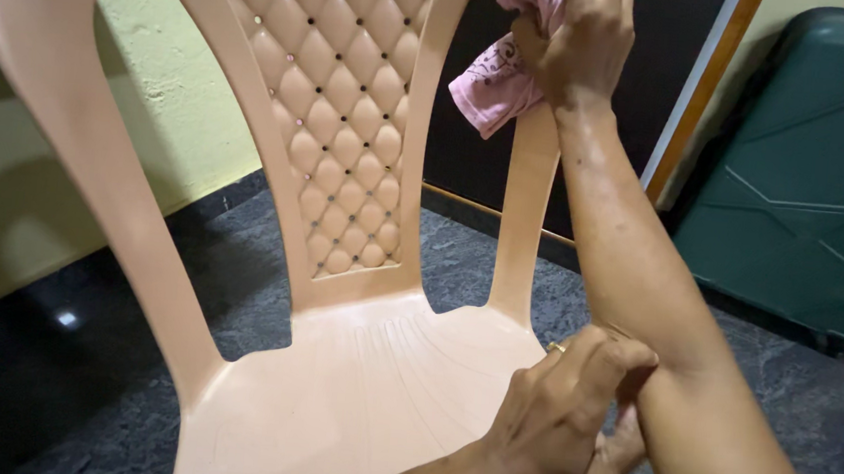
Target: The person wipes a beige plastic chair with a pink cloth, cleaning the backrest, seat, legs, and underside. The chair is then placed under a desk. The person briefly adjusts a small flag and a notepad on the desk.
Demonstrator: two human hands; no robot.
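Up high, right hand (583, 41) around pink cloth (500, 78)

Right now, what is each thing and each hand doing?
Chair: upright on the floor, nothing on its seat.
Pink cloth: bunched, pressed against the chair's back.
Right hand: gripping the cloth.
Left hand: closed on the right forearm.
Green suitcase: shut, standing.

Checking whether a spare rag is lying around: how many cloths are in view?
1. A pink cloth is gripped in the right hand against the chair's backrest upright. Others may lie outside the frame.
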